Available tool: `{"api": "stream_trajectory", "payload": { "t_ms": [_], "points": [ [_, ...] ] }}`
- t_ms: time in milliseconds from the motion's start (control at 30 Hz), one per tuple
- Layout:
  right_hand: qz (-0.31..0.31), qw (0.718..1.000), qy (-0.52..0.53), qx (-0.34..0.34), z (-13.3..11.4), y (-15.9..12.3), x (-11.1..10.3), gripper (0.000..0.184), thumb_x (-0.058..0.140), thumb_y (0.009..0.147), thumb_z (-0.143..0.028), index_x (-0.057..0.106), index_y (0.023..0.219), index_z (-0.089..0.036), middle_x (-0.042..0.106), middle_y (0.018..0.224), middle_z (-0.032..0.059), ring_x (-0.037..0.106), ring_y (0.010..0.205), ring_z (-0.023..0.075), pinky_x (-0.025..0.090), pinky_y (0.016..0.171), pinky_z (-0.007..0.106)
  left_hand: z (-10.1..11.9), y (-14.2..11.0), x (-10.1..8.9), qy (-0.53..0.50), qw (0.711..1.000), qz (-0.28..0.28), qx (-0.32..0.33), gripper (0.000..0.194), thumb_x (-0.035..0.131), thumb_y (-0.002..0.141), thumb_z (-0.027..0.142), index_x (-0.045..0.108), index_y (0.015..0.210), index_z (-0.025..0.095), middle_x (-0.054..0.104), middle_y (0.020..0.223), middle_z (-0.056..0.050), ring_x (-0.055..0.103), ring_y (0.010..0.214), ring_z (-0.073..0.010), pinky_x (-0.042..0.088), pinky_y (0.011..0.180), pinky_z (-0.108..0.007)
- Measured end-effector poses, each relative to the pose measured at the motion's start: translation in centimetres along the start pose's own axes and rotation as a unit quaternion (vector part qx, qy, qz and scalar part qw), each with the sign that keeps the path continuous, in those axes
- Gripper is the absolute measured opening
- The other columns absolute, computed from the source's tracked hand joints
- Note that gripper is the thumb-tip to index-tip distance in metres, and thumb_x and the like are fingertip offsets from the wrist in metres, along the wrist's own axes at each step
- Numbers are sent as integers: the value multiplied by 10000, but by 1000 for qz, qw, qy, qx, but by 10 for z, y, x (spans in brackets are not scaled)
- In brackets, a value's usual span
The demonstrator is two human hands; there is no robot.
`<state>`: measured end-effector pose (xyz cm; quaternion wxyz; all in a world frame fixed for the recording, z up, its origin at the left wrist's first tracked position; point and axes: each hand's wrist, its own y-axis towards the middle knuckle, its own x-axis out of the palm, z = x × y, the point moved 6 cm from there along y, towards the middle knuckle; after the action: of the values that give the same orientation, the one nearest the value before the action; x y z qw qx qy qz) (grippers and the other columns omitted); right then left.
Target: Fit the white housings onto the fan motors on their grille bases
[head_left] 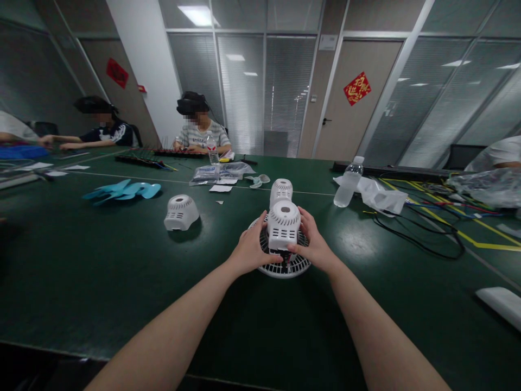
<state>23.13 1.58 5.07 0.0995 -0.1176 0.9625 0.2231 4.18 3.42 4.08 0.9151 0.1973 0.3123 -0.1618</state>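
Note:
A white vented fan motor cover [284, 224] sits between my hands, over a round white fan grille [280, 274] lying on the table. Dark parts and a bit of wiring show under the cover's near edge. My left hand [251, 248] grips its left side, the thumb reaching across below that edge. On the opposite side my right hand [316, 245] holds the cover, thumb against its lower front corner. Just behind stands a second white cover [281, 188], partly hidden by the first. A third white cover [181, 212] rests apart on the left.
Blue fan blades [124, 191] lie at the left. Plastic bags [209, 174] and paper are farther back. A water bottle [349, 183] stands right of my hands, near a black cable [423, 252]. People wearing headsets sit across the green table [101, 282].

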Motion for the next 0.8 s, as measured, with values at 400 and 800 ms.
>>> {"api": "stream_trajectory", "payload": {
  "t_ms": [400, 800],
  "points": [
    [-33, 999, 26, 23, 6, 2, -3, 1065, 867, 719, -376, 190, 1541, -377, 381, 1595, 98, 320, 1504, 353, 193, 1232, 643, -7, 4, 3, 0, 1000, -14, 13, 1353, 886, 604, 463, 7, 1606, 228, 457, 1529, -204, 410, 1438, -410, 273, 1178, -642],
    [-44, 998, 23, 38, 10, 2, -5, 1083, 869, 726, -354, 160, 1545, -367, 385, 1596, 115, 354, 1488, 346, 244, 1216, 627, -9, 7, 4, 3, 1000, -19, 20, 1331, 879, 595, 458, 34, 1603, 252, 267, 1641, -189, 291, 1498, -428, 217, 1200, -666]
  ]
}}
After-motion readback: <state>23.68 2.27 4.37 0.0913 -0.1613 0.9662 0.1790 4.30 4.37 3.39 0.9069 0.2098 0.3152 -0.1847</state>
